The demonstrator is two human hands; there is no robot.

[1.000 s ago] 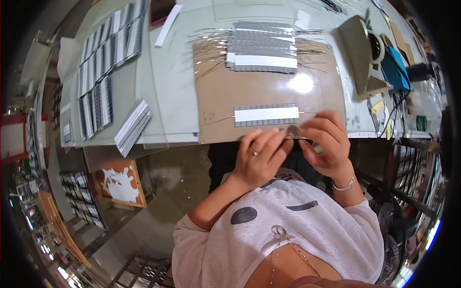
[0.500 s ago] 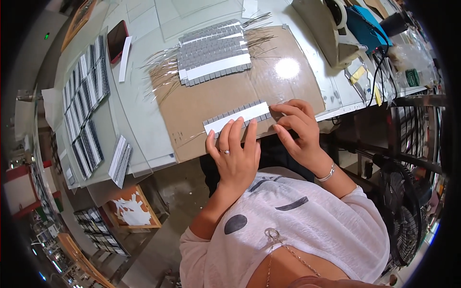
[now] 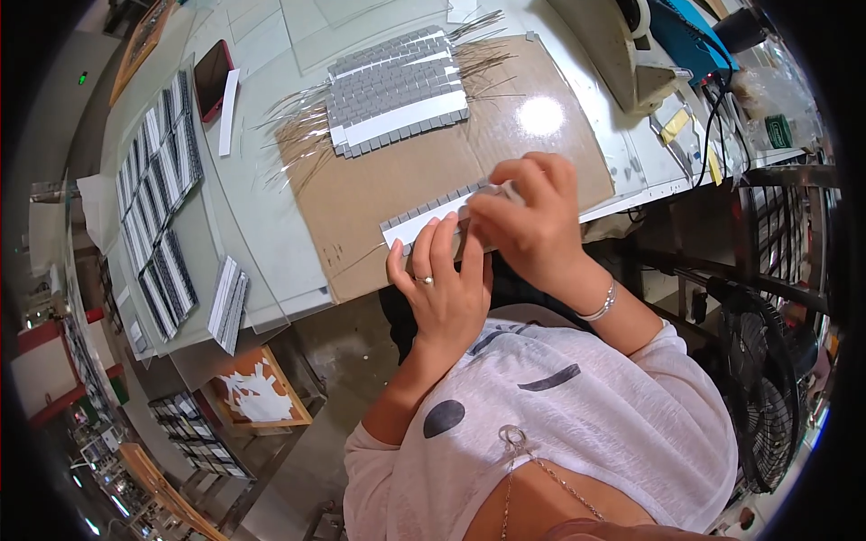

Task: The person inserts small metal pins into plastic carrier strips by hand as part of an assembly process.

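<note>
A narrow white strip [image 3: 420, 224] edged with small grey square pieces lies slantwise near the front of a brown cardboard sheet [image 3: 361, 193]. Resting flat on it with fingers spread is my left hand [image 3: 442, 284], its fingertips along the near edge. My right hand [image 3: 534, 216] is closed over the strip's right end, thumb and fingers pressed together. A bit of something whitish shows by those fingers, but what they grip is hidden. Farther back on the cardboard sits a stack of similar grey-edged strips [image 3: 392, 88], with thin wire-like ends sticking out at both sides.
Glass sheets [image 3: 239, 243] cover the table's left side, bearing rows of black-and-white strips [image 3: 161, 194], a small strip bundle [image 3: 229, 305], a phone [image 3: 213, 79] and a loose white strip [image 3: 229, 113]. A large tape dispenser [image 3: 622, 68] stands back right. A black fan [image 3: 758, 397] is at my right.
My right hand has moved left over the strip's right end, and its loosely spread fingers have closed there. The left hand stays in place on the strip. The whole view has shifted slightly.
</note>
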